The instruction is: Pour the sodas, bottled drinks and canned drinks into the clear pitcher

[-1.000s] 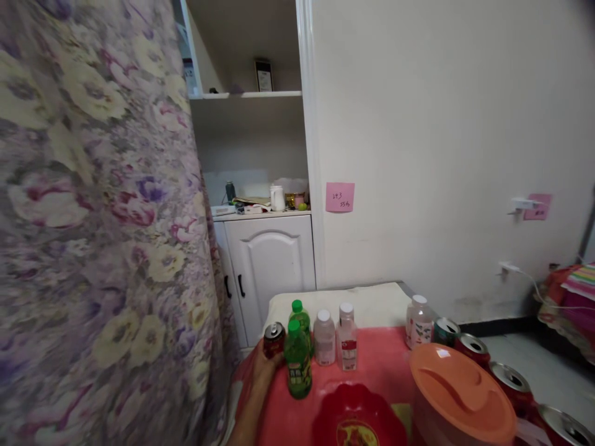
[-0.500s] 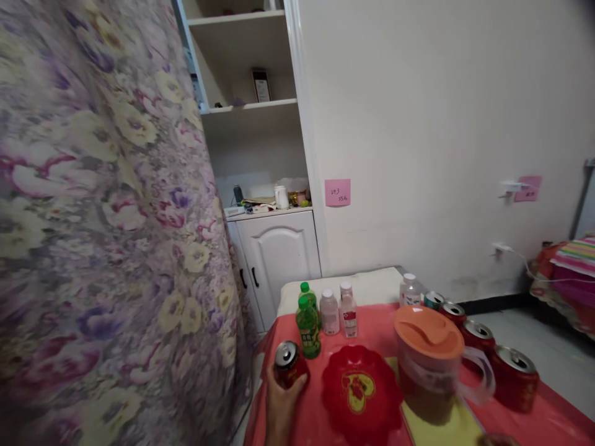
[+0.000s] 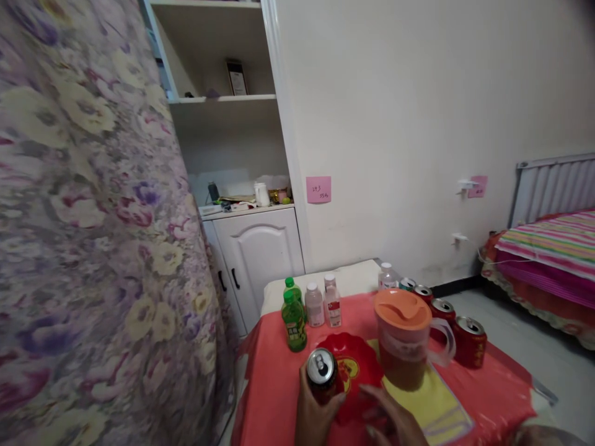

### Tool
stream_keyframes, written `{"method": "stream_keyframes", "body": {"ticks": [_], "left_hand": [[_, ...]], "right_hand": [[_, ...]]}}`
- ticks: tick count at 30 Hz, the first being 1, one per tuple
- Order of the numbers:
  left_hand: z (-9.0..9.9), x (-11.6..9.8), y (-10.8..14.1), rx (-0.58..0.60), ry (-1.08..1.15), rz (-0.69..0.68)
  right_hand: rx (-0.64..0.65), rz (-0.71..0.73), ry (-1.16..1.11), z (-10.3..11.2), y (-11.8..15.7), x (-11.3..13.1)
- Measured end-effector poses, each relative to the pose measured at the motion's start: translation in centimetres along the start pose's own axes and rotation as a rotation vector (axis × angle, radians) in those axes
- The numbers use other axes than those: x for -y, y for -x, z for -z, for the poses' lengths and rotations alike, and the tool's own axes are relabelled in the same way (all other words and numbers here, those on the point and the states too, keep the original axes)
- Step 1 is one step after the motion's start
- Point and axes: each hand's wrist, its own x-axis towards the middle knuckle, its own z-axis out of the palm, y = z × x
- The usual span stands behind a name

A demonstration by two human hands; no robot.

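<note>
In the head view my left hand (image 3: 315, 416) is wrapped round a dark red can (image 3: 321, 368) with a silver top, held upright over the left part of the red scalloped plate (image 3: 360, 353). My right hand (image 3: 393, 416) is just right of the can, fingers apart and slightly blurred, over the plate's lower right part, holding nothing. Right of the plate stands a clear pitcher (image 3: 402, 347) with an orange lid and brown liquid, on a yellow cloth (image 3: 441, 402). Green bottles (image 3: 294, 322) stand behind the can.
Small clear bottles (image 3: 315, 306) stand behind the plate. Several red cans (image 3: 470, 344) line the right side of the red-covered table (image 3: 269, 378). A floral curtain (image 3: 93, 248) hangs at left, beside a white cabinet (image 3: 260, 260). A bed (image 3: 548, 248) is at far right.
My left hand has brought the can from beside the green bottles rightward and nearer, over the plate. My right hand has come in from the bottom right edge. The view has turned right.
</note>
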Motion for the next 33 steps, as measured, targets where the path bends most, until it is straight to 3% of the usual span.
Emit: {"method": "stream_keyframes", "body": {"ticks": [5, 9, 13, 18, 26, 33], "left_hand": [[-0.3, 1.0, 1.2, 0.071, -0.006, -0.011], [0.6, 2.3, 1.4, 0.253, -0.002, -0.05], [0.8, 3.6, 1.0, 0.305, -0.01, -0.079], [0.9, 2.7, 0.2, 0.404, 0.027, -0.096], [1.0, 2.4, -0.7, 0.355, -0.083, -0.12], [0.8, 2.2, -0.9, 0.329, -0.057, -0.031]], "right_hand": [[0.018, 0.147, 0.142, -1.7, -0.9, 0.2], [0.0, 0.147, 0.174, -1.9, -0.7, -0.2], [-0.01, 0.119, 0.166, -1.5, -0.8, -0.4], [-0.034, 0.064, 0.132, -1.0, -1.5, -0.2], [0.002, 0.089, 0.185, -0.7, -2.3, -1.2], [0.024, 0.147, 0.234, -0.6, -2.8, -0.1]]}}
